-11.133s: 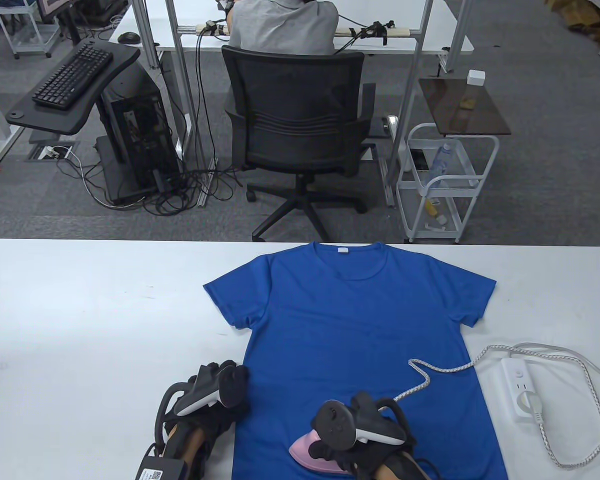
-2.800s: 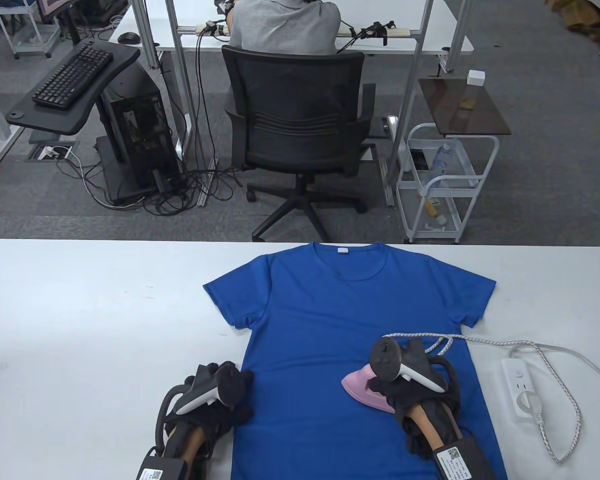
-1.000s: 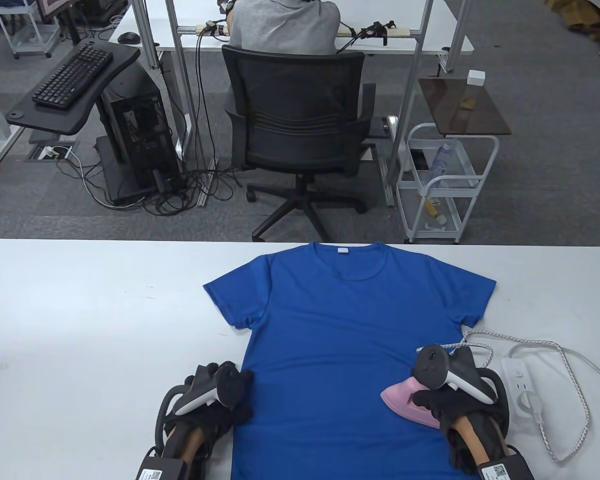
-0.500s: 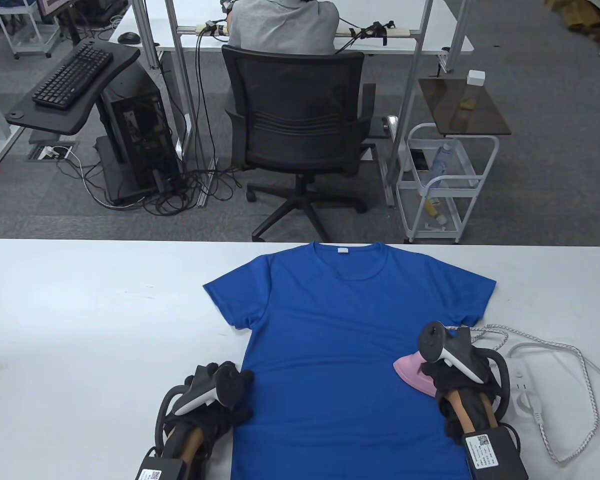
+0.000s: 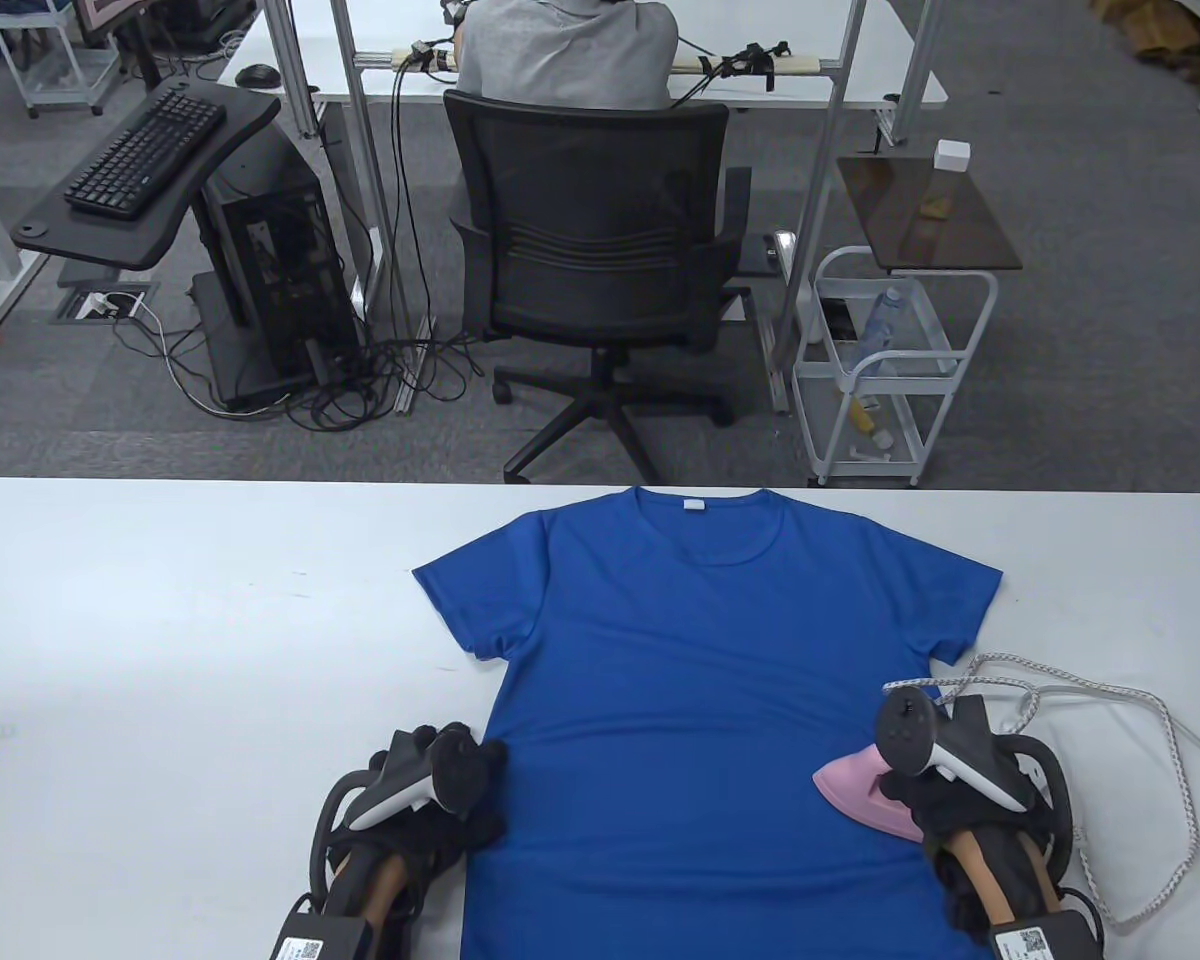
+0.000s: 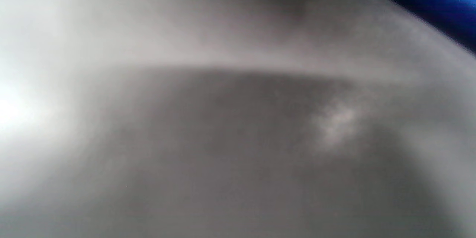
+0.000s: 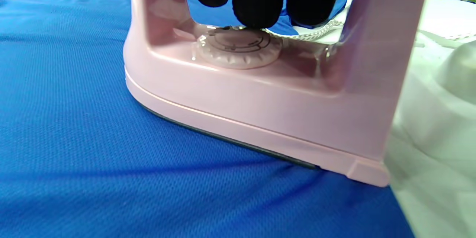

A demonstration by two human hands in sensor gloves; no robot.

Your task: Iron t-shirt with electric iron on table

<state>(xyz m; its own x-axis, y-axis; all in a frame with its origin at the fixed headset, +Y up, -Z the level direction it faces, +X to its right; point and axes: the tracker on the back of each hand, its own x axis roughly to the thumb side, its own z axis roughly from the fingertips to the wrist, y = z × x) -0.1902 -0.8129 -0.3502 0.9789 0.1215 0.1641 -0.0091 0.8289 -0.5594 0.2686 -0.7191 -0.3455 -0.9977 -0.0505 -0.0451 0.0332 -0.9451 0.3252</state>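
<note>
Two gloved hands are working at the near edge of the white table (image 5: 160, 620), where a blue t-shirt (image 5: 700, 680) is lying flat, collar at the far side and hem toward the person. The right hand (image 5: 945, 790) is gripping the pink iron (image 5: 865, 795), its fingers (image 7: 256, 2) curling through the handle, and the soleplate is resting flat on the shirt's near right edge with its heel just over the hem side. The iron's long axis is pointing left and slightly far, toward unpressed cloth across the shirt's middle, so the coming stroke probably calls for a push leftward. The left hand (image 5: 435, 790) is resting at the shirt's near left edge, touching it; whether its fingers are spread cannot be told.
</note>
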